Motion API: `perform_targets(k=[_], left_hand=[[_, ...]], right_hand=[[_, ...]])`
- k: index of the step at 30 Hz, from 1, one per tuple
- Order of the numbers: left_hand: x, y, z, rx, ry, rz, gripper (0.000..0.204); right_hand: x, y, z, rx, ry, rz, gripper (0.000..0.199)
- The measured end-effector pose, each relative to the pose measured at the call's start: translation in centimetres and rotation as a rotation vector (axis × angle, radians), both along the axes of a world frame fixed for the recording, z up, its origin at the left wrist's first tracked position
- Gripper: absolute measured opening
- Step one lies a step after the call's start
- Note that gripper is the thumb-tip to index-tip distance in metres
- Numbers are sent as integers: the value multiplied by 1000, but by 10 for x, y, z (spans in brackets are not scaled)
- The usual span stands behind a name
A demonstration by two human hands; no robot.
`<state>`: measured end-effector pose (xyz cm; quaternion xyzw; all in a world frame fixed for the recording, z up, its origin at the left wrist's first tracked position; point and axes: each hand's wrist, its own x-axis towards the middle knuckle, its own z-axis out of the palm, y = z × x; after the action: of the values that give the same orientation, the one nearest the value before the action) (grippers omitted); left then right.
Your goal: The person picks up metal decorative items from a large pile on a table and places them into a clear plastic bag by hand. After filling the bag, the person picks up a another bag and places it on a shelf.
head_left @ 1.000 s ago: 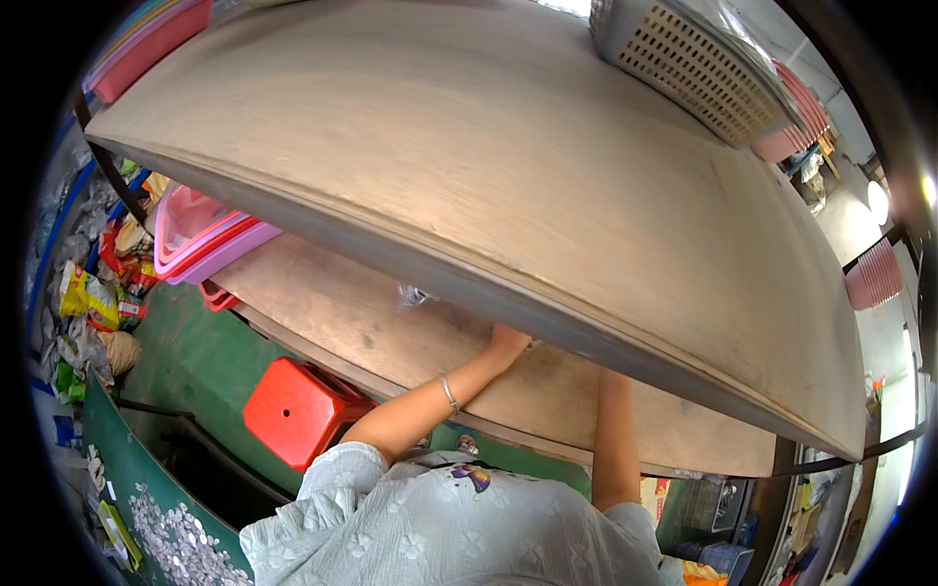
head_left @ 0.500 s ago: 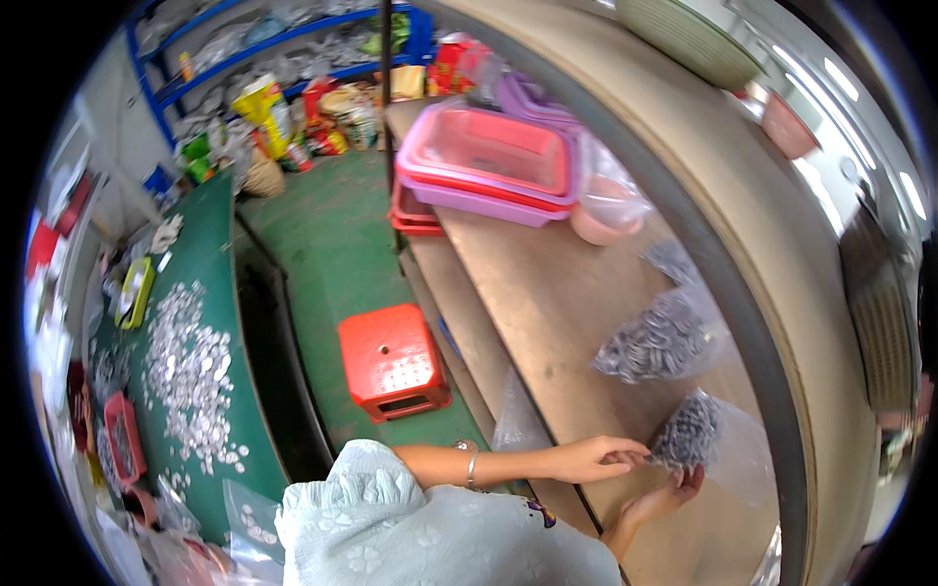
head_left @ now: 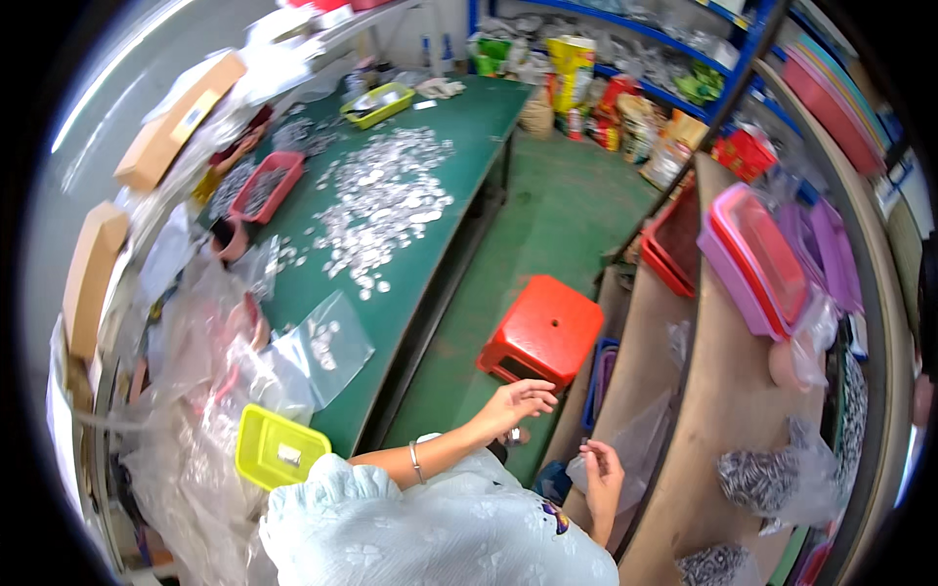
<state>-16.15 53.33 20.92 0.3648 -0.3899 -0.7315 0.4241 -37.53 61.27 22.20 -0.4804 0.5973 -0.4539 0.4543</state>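
My left hand (head_left: 516, 405) is held out near the red stool (head_left: 547, 327), palm down with loosely bent fingers, and nothing shows in it. A metal bangle (head_left: 416, 461) circles that wrist. My right hand (head_left: 603, 474) is raised beside the wooden shelf's edge, thumb and forefinger pinched together. A tiny dark thing seems to be at those fingertips, too small to name. To its right, clear bags of small grey metal parts (head_left: 757, 481) and more grey parts (head_left: 718, 566) lie on the wooden shelf (head_left: 674, 479).
On the left, a green-topped table (head_left: 479, 107) bears many loose silvery discs (head_left: 381, 205), a pink basket (head_left: 269, 186) and a yellow-green tray (head_left: 376, 104). A yellow-green bin (head_left: 278, 449) is nearer me, beside plastic bags (head_left: 195, 391). Stacked pink and purple trays (head_left: 747, 259) stand on the right shelf.
I have turned left, so the green table fills more of the view. Both hands have left the bag of grey parts and moved apart.
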Motion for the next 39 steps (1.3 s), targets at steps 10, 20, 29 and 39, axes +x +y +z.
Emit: perform_targets(k=[10, 20, 29, 39], left_hand=[[144, 20, -65, 295, -151, 697, 29], [239, -13, -158, 395, -872, 1179, 54], [267, -49, -145, 595, -1439, 1179, 68], [233, -71, -131, 575, -1573, 1599, 55]], right_hand=[[99, -88, -70, 159, -36, 529, 20], [228, -251, -151, 263, 251, 903, 18], [370, -324, -159, 205, 285, 1288, 21], [415, -463, -143, 170, 277, 1271, 18]])
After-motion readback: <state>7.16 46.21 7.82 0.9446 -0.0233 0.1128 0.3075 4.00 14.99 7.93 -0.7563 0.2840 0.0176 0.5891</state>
